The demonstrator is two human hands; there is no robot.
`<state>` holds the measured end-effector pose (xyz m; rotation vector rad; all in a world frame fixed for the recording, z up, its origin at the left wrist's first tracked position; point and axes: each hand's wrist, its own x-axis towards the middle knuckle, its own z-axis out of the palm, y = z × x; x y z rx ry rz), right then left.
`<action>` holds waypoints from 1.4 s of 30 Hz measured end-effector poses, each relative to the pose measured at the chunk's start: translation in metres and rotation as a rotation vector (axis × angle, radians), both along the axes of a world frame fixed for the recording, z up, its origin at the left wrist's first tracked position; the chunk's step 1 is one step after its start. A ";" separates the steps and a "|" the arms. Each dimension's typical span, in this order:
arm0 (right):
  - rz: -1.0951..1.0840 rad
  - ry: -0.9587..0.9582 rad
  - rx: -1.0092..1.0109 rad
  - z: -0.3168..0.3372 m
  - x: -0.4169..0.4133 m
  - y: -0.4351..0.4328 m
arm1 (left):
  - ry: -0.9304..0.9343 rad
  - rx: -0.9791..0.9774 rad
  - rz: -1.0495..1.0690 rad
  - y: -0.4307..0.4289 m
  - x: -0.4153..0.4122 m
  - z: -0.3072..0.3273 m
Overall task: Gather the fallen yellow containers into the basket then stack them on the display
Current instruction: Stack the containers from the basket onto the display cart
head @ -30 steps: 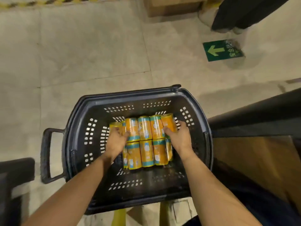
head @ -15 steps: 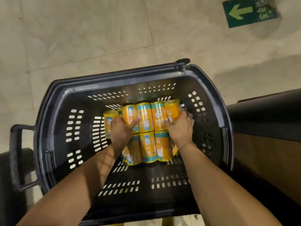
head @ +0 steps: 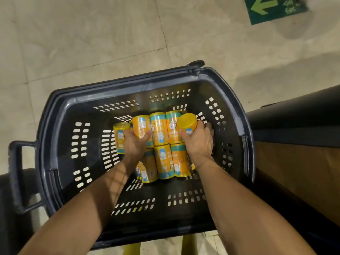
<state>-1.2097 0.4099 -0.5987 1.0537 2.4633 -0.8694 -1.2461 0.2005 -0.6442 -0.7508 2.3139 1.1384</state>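
Inside the basket (head: 117,85), the left hand (head: 135,144) grips a flat can (head: 141,128) in the far row. The right hand (head: 199,142) holds a tilted can (head: 187,124) near the far right corner (yellow lid up). The other cans (head: 163,162) lie touching in two rows toward the far wall.

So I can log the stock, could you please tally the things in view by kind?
Yellow cylindrical containers with teal bands: at least 8, others partly hidden
Dark perforated plastic basket: 1
Green floor sign with arrow: 1
Total: at least 10
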 end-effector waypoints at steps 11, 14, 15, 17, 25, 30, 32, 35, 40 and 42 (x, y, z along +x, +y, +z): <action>-0.578 0.336 -0.881 0.078 -0.009 -0.002 | 0.150 0.590 0.088 -0.008 0.000 0.104; -0.511 0.380 -0.979 0.134 -0.009 -0.003 | 0.209 0.742 0.053 0.000 0.004 0.160; -0.477 0.419 -0.981 0.154 -0.008 -0.002 | 0.220 0.764 0.037 0.003 0.006 0.181; -0.428 0.519 -0.962 0.194 0.001 0.000 | 0.240 0.813 0.006 0.008 0.010 0.218; -0.302 0.768 -0.687 0.358 0.113 0.014 | 0.400 0.882 -0.206 0.056 0.062 0.372; -0.304 0.964 -0.409 0.469 0.205 0.035 | 0.471 1.040 -0.465 0.098 0.108 0.472; -0.334 1.035 -0.331 0.509 0.247 0.041 | 0.522 1.075 -0.585 0.120 0.129 0.514; -0.412 1.145 -0.201 0.557 0.306 0.045 | 0.628 1.176 -0.700 0.150 0.165 0.571; -0.551 1.249 0.075 0.617 0.394 0.046 | 0.813 1.266 -0.883 0.201 0.220 0.645; -0.640 1.252 0.246 0.637 0.424 0.050 | 0.899 1.247 -1.021 0.221 0.239 0.671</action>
